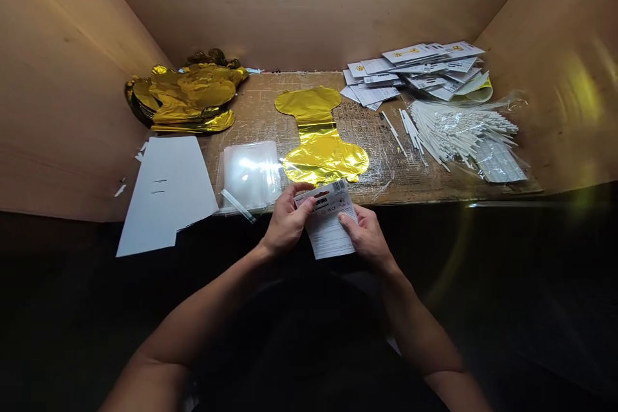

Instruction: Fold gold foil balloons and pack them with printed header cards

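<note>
Both hands hold a printed white packaging card [333, 228] in front of the table's near edge. My left hand [287, 219] pinches its upper left corner, thumb on top near the hanging slot. On the card's right edge, my right hand [369, 235] is closed with its thumb on the printed face. A barcode shows at the card's top right. Just beyond lies a flat gold foil balloon [318, 132], bone-shaped, with a crease across its middle. Left of it rests a stack of clear plastic bags [251, 174].
A pile of gold foil balloons [188, 93] lies back left, with white card sheets [168, 193] overhanging the front edge. Packaged cards [420, 71] are heaped back right, beside a bag of white sticks [463, 132]. Wooden panels [309, 6] wall three sides.
</note>
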Available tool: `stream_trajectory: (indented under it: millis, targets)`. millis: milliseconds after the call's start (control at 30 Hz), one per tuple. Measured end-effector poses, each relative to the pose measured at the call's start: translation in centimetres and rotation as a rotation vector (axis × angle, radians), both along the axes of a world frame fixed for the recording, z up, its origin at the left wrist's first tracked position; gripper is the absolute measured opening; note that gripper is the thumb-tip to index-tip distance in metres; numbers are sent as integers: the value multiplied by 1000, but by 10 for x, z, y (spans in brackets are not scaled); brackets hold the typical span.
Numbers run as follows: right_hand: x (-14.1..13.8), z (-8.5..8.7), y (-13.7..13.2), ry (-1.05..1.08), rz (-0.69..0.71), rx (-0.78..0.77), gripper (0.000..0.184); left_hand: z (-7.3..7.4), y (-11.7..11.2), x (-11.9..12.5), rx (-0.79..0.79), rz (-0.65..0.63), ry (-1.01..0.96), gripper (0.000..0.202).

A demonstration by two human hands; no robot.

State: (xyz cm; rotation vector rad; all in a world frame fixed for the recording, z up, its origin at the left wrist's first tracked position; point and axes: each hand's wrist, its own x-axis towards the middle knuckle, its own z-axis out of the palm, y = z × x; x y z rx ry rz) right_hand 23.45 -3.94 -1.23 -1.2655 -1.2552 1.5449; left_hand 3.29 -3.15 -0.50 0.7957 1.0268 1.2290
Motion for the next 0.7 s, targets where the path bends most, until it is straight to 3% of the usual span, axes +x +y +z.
stream_trajectory:
  millis: [100, 200, 400, 600, 700]
  targets:
    - [4, -7, -9, 202, -3, -37, 43, -7, 10, 9, 20, 111, 5, 50]
    - [8, -19, -24, 241, -88, -95, 49, -7, 18, 17, -28, 168, -92, 54]
    - [6, -34, -50, 199, -359, -174, 51, -7, 0, 47, -79, -42, -236, 42]
    - [5, -33, -55, 164, -331, -148, 53, -7, 16, 51, -119, 4, -271, 45]
    - [2, -32, -50, 207, -395, -112, 48, -11, 16, 65, -131, -35, -262, 45]
